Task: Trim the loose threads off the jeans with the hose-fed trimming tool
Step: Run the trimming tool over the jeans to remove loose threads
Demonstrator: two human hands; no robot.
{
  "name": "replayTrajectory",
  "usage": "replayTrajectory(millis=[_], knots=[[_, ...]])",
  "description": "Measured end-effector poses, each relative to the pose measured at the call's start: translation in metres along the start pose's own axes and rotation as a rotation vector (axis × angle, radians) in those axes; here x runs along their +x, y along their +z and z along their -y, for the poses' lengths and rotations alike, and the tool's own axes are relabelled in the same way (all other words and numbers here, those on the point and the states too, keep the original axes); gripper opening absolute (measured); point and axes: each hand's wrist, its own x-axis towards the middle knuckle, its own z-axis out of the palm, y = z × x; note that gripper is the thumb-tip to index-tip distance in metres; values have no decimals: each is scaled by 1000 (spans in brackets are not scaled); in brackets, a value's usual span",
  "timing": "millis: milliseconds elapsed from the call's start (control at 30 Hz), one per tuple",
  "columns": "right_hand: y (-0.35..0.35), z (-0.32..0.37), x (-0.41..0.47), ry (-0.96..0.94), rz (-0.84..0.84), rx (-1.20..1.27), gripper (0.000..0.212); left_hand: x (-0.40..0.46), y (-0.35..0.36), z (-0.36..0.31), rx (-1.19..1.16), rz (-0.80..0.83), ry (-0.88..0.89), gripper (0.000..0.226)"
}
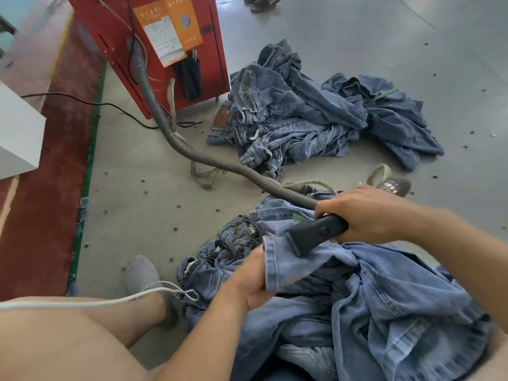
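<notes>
On my left I see a white box [19, 133] and a red metal machine [154, 50], its ribbed grey hose [192, 156] snaking across the floor [412, 37] past a crumpled denim pile [316, 111]. My left hand [247, 281] grips a hemmed fold of the soft blue jeans [371, 298] in my lap. My right hand [368, 213] wraps the black trimmer [316, 235], its head touching that fold.

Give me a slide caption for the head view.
Right hand runs the hose-fed trimmer along a jeans hem gripped by the left hand.
</notes>
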Motion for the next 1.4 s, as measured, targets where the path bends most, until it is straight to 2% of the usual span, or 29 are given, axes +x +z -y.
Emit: replayTrajectory(millis=[67, 100, 200, 233, 267, 300, 333, 367, 467, 500, 567, 600, 667, 733, 800, 867, 933, 1067, 1133, 1200, 1267, 1400], knots=[[3, 6, 6, -25, -126, 47, 30, -1, 8, 13, 454, -63, 13, 24], [1, 5, 9, 1, -203, 113, 32, -1, 10, 19, 683, -46, 8, 30], [-7, -6, 16, 167, -394, 285, 36, 2, 11, 25, 1190, 215, -179, 63], [-7, -10, 18, 225, -418, 308, 38, 4, 9, 23, 1301, 304, -252, 70], [-6, -13, 19, 271, -424, 324, 39, 5, 7, 19, 1361, 367, -330, 67], [-4, -14, 21, 302, -416, 343, 41, 7, 4, 16, 1399, 379, -377, 56], [-1, -15, 22, 321, -399, 365, 41, 9, 0, 15, 1429, 320, -375, 44], [2, -15, 23, 331, -376, 386, 41, 14, -7, 16, 1445, 186, -328, 36], [9, -12, 27, 336, -284, 400, 38, 38, -38, 18, 1455, -474, -92, 24], [11, -12, 29, 333, -269, 389, 38, 46, -47, 19, 1461, -640, -19, 18], [14, -12, 33, 329, -274, 362, 37, 67, -64, 20, 1274, -829, -7, 18], [15, -12, 35, 330, -284, 355, 37, 79, -68, 18, 1048, -878, -54, 20], [15, -15, 39, 331, -300, 358, 34, 101, -71, 11, 462, -913, -150, 37], [14, -20, 44, 328, -309, 366, 32, 119, -74, 5, 51, -856, -194, 53], [13, -24, 47, 317, -312, 370, 30, 129, -76, 4, -21, -800, -215, 54], [12, -27, 48, 314, -306, 371, 29, 133, -75, 8, 57, -813, -223, 41], [9, -30, 47, 323, -293, 383, 29, 133, -68, 13, 74, -814, -157, 29], [1, -32, 41, 326, -290, 410, 29, 124, -34, 2, -82, -797, 49, 12], [-5, -31, 36, 331, -334, 420, 31, 110, -12, -16, -12, -850, 127, 12], [-13, -30, 29, 332, -417, 434, 32, 87, 11, -36, 213, -906, 264, 14], [-23, -29, 20, 328, -518, 469, 33, 58, 39, -58, 448, -888, 485, 17], [-46, -32, 2, 322, -705, 515, 35, -10, 94, -120, 962, -848, 1037, 17]])
